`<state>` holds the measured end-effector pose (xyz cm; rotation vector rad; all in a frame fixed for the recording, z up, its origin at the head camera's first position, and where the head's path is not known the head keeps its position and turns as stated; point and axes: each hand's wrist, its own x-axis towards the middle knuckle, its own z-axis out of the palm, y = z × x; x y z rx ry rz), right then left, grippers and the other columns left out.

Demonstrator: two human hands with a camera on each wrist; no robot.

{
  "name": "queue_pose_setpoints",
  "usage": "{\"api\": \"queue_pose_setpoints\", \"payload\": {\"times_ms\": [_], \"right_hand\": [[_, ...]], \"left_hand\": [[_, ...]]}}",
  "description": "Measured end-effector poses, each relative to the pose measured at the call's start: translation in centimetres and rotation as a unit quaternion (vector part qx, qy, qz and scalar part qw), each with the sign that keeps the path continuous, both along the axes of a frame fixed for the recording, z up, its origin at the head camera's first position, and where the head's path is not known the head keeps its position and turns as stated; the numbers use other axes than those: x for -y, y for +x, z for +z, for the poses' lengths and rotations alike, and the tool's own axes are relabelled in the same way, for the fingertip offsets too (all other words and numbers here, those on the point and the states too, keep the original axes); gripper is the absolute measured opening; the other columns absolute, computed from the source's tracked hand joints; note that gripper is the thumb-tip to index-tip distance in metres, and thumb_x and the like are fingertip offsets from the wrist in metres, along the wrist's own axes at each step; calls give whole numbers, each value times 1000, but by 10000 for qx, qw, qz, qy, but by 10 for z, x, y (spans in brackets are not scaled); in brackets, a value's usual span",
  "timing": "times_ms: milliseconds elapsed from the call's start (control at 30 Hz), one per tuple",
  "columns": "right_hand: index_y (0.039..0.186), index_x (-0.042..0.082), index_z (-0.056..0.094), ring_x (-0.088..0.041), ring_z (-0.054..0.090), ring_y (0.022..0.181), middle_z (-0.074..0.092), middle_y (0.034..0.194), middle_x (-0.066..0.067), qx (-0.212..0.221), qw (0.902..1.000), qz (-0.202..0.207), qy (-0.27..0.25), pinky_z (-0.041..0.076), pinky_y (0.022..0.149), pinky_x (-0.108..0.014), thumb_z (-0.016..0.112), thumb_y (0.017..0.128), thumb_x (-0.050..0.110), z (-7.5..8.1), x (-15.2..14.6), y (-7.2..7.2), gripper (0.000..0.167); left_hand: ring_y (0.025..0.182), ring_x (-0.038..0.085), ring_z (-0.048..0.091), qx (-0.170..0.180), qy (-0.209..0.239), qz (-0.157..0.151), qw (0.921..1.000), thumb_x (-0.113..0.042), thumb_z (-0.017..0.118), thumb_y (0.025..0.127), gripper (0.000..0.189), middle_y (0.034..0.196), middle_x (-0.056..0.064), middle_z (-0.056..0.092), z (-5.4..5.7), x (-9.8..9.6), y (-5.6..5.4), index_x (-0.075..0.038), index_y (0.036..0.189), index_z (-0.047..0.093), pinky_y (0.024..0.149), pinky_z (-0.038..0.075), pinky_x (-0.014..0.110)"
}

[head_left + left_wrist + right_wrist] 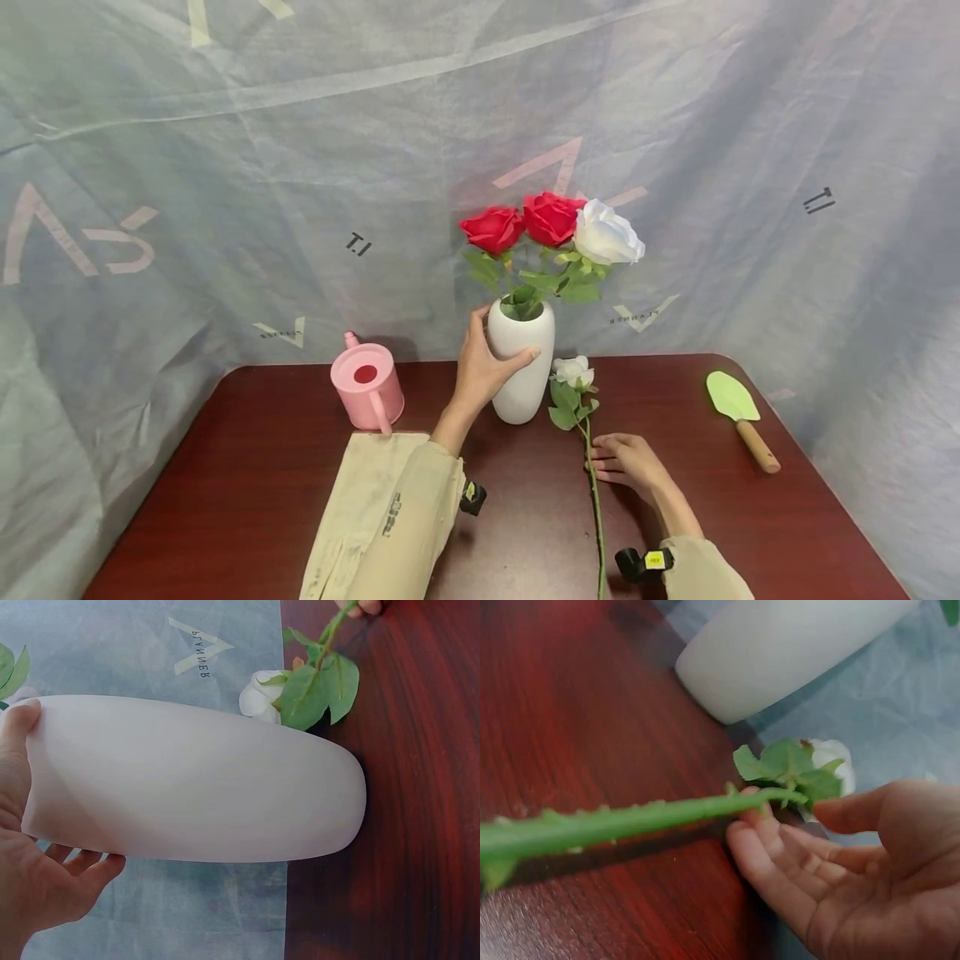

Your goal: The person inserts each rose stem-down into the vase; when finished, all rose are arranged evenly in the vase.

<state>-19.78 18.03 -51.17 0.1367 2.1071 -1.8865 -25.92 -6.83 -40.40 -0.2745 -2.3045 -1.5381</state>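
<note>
My left hand grips the white vase around its upper part, thumb across the front and fingers at the far side. The vase stands nearly upright on the table. In it are two red roses and a large white rose, leaves at the mouth. To the right, a smaller white rose on a long green stem points toward the back. My right hand holds that stem loosely below the leaves; in the right wrist view the fingers pass under it, the thumb close beside.
A pink watering can stands back left, behind a folded beige cloth partly covered by my left sleeve. A green-bladed trowel with a wooden handle lies at the right. Grey sheeting hangs behind the table's back edge.
</note>
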Motion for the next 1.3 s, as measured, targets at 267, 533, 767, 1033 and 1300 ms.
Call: {"api": "queue_pose_setpoints", "payload": {"times_ms": [267, 533, 767, 1033, 1300], "right_hand": [[125, -10, 47, -18, 57, 77, 57, 93, -12, 49, 9988, 81, -489, 50, 68, -33, 41, 100, 14, -7, -3, -1, 36], [122, -9, 48, -13, 54, 76, 54, 89, -4, -277, 9880, -196, -1505, 47, 67, -26, 43, 100, 15, 0, 2, 7, 32], [105, 11, 63, -9, 58, 77, 59, 86, 1, -934, 9685, -234, -2296, 49, 70, -25, 46, 99, 12, 9, 3, 16, 18], [109, 10, 64, -10, 60, 88, 62, 96, 1, -1052, 9239, 296, -3668, 49, 75, -24, 35, 100, 3, 22, 3, 19, 31], [106, 3, 60, -18, 59, 96, 62, 100, -7, -1741, 8470, 328, -5012, 48, 81, -30, 27, 101, -1, 37, 7, 18, 33]], "left_hand": [[108, 15, 49, -75, -17, -26, 10000, -36, 82, 68, 85, 126, 0, 46, 0, 0, -1, -21, 136, 34, 82, 45, 38], [107, 16, 50, -25, -35, -12, 10000, -36, 82, 68, 85, 126, 1, 46, 1, 0, -1, -21, 136, 34, 82, 45, 39], [107, 16, 50, 1, -46, -9, 10000, -37, 82, 68, 85, 126, 1, 46, 0, 1, -2, -20, 136, 34, 83, 45, 38], [108, 15, 50, -21, -82, 34, 10000, -36, 82, 68, 85, 126, 1, 47, -2, 3, -2, -19, 136, 34, 83, 45, 38], [108, 17, 50, -68, -70, -17, 10000, -38, 82, 67, 87, 126, 2, 46, -1, 1, -2, -19, 136, 34, 82, 45, 39]]}}
